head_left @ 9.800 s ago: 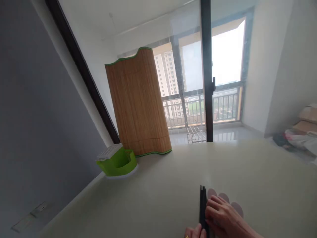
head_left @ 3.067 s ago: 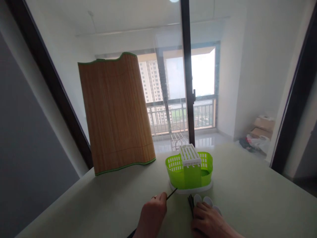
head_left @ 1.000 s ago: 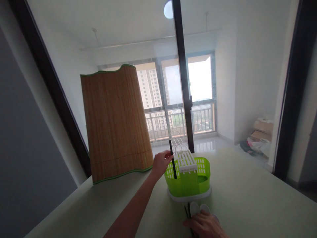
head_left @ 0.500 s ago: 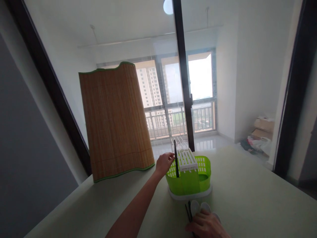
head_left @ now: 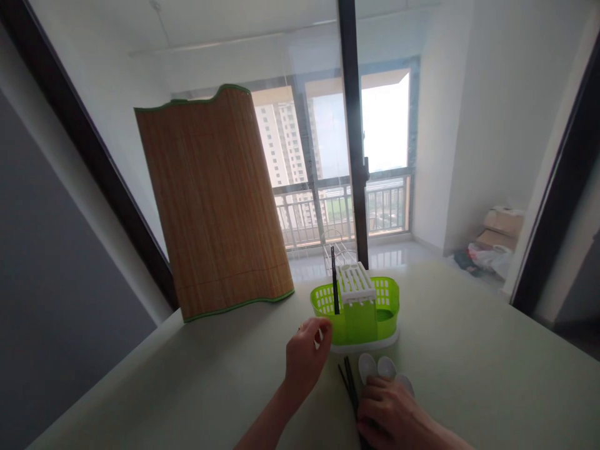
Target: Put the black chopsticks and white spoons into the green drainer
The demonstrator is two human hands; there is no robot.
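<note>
A green plastic cutlery holder (head_left: 370, 319) with a white slotted top stands on the pale table (head_left: 469, 375). One black chopstick (head_left: 334, 281) stands upright in its left compartment. My left hand (head_left: 305, 355) hovers just in front of the holder, fingers loosely curled and holding nothing. My right hand (head_left: 391, 415) rests flat on the table, pressing down on a bundle of black chopsticks (head_left: 348, 381) and several white spoons (head_left: 377, 367) that stick out toward the holder.
A rolled bamboo mat (head_left: 213, 203) with green trim stands upright at the table's back left. Behind the table is a glass sliding door with a dark frame (head_left: 352, 131) and a balcony. Boxes and bags (head_left: 492, 240) lie on the floor at right.
My left hand let go of the chopstick, which now stands in the holder, and drew back toward me. My right hand stayed on the bundle.
</note>
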